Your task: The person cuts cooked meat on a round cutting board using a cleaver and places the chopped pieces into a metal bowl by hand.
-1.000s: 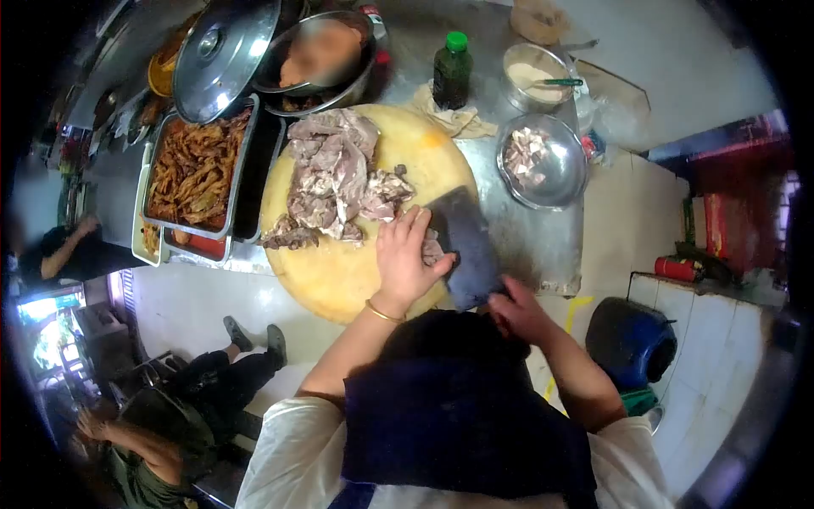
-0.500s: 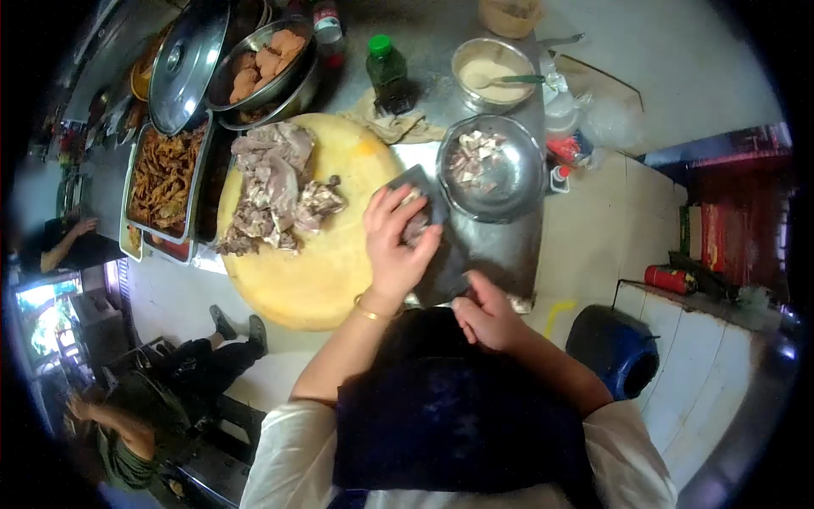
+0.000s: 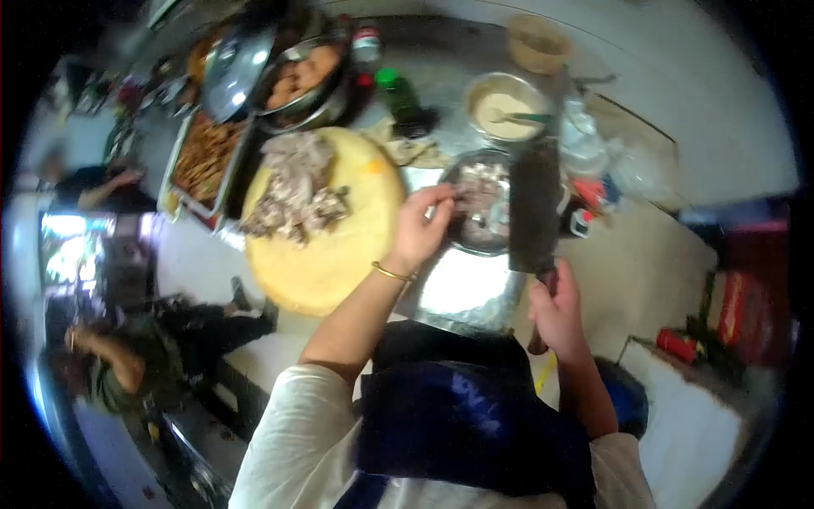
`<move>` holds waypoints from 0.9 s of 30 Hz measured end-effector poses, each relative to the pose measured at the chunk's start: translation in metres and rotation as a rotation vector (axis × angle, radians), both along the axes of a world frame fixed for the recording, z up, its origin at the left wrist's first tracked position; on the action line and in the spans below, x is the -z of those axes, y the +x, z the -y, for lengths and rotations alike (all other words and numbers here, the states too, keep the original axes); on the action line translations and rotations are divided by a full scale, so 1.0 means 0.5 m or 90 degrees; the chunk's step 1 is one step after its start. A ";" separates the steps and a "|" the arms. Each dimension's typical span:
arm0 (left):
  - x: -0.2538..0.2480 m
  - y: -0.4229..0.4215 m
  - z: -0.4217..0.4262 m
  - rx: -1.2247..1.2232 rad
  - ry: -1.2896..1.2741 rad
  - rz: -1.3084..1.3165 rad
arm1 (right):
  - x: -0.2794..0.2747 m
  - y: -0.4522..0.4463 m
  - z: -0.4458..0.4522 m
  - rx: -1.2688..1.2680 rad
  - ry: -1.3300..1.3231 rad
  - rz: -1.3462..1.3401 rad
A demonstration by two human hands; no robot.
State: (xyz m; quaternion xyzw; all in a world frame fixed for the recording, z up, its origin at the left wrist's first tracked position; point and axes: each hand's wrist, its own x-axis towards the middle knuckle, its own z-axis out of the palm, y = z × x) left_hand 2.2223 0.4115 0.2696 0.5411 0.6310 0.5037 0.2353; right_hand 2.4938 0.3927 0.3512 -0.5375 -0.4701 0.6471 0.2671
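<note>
My right hand is wrapped round the handle of a cleaver, whose broad dark blade covers the right part of a metal bowl. Pieces of chopped meat lie in the bowl. At the bowl's left rim is my left hand, thumb and fingers apart, with nothing visible in it. Left of that hand, larger chunks of cooked meat rest on a round yellow chopping board. The picture is somewhat blurred.
Behind the bowl stand a bowl of pale powder with a spoon and a green-capped bottle. A tray of browned food and a lidded pot area lie left. Two other people are at the left.
The cleaver has gone from beside the board to over the bowl's right side. My left hand has left the blade for the bowl's rim. More meat lies in the bowl.
</note>
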 end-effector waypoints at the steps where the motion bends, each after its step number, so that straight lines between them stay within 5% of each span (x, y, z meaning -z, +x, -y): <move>1: 0.017 -0.021 0.032 -0.030 0.001 -0.045 | 0.005 -0.007 -0.002 -0.012 -0.014 -0.008; 2: 0.031 -0.037 0.078 -0.056 -0.142 0.078 | 0.011 -0.014 -0.003 -0.046 -0.011 -0.023; 8: -0.003 -0.094 0.265 -0.210 -0.053 -0.155 | -0.007 -0.082 0.024 -0.246 0.004 -0.011; 16: -0.022 -0.275 0.340 -0.405 -0.074 -0.272 | 0.057 -0.206 0.061 -0.561 0.370 0.234; 21: -0.054 -0.412 0.238 -0.398 -0.065 -0.462 | 0.035 -0.235 0.066 -0.564 0.310 0.337; 27: -0.088 -0.479 0.150 -0.258 -0.153 -0.395 | 0.027 -0.267 0.106 -0.447 0.351 0.333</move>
